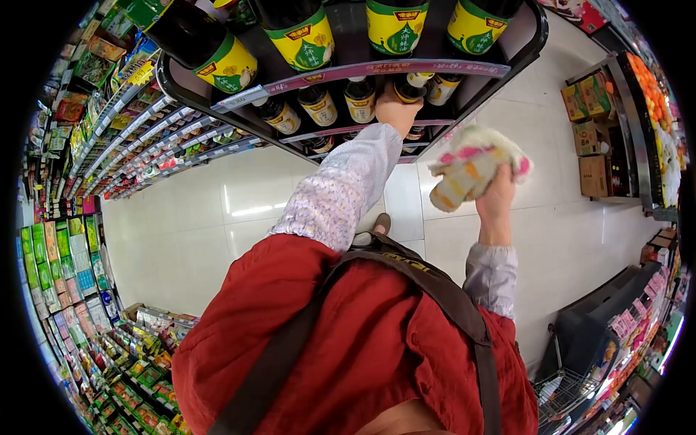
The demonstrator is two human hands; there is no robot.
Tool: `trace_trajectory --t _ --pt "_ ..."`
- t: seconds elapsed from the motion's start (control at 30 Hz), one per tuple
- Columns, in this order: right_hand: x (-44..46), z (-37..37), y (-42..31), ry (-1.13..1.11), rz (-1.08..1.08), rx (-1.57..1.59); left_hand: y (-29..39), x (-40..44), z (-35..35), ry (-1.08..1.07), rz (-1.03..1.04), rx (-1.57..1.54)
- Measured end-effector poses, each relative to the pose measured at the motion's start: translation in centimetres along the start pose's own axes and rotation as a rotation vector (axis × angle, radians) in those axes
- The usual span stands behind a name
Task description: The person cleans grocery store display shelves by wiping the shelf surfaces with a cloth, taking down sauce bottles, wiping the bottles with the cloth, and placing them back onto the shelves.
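Observation:
My left hand reaches into the shelf below the top row, its fingers closed around a dark sauce bottle with a yellow cap. Other dark bottles with pale labels, such as this sauce bottle, stand in the same row to its left. To the right of the shelf, over the floor, my right hand grips a bunched cloth, whitish with pink and orange patches and slightly blurred. Large bottles with yellow and green labels line the shelf above.
A purple price strip edges the upper shelf, just above my left hand. Packed shelves stand at left. At right are cardboard boxes beneath a stand of oranges, and a wire cart lower down. Pale tiles cover the floor.

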State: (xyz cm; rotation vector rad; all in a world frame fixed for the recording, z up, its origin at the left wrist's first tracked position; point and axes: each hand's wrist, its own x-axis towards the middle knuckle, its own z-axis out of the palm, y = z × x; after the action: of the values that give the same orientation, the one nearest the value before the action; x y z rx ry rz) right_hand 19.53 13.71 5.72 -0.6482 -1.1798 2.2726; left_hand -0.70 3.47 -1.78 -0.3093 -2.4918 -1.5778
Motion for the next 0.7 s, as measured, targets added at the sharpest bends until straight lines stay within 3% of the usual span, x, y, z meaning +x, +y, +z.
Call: trace_trajectory --t 0.1,0.17,0.27,0.3,0.33,0.4,0.5,0.53,0.57,0.63,0.7 --pt "1.7 6.8 -0.8 -0.06 -0.026 -0.599 -1.2 0.3 0.4 -0.014 0.029 -0.043" --pt "4.4 8.8 1.8 -0.243 -0.195 -0.623 -1.4 0.5 0.6 -0.007 0.082 -0.092" --pt "7.8 11.8 4.2 -0.183 -0.528 -1.064 -0.3 1.1 0.0 -0.138 -0.255 0.062" --pt "8.9 12.3 4.9 -0.131 -0.612 -1.157 -0.9 1.3 0.2 -0.133 -0.257 0.062" --pt "9.8 12.4 5.7 -0.138 -0.612 -1.158 -1.9 1.6 0.5 -0.111 -0.135 -0.006" --pt "11.0 12.7 6.8 -0.072 -0.869 -1.27 -3.3 1.8 1.1 -0.09 0.122 -0.022" --pt "12.4 13.5 7.2 -0.069 -0.887 -1.211 -3.5 2.2 1.3 -0.065 0.181 0.063" --pt "13.4 13.7 7.5 -0.041 -1.034 -1.321 -2.9 2.0 1.2 -0.028 0.195 0.061" --pt "14.1 13.5 7.7 -0.047 -1.03 -1.322 -2.0 2.0 1.2 -0.027 0.189 0.063" --pt "14.6 14.2 6.7 -0.151 -0.769 -1.4 -0.8 2.1 1.2 -0.103 -0.209 0.089" --pt "14.8 14.2 6.1 -0.204 -0.643 -1.479 -0.1 1.5 1.5 0.014 -0.182 0.107"
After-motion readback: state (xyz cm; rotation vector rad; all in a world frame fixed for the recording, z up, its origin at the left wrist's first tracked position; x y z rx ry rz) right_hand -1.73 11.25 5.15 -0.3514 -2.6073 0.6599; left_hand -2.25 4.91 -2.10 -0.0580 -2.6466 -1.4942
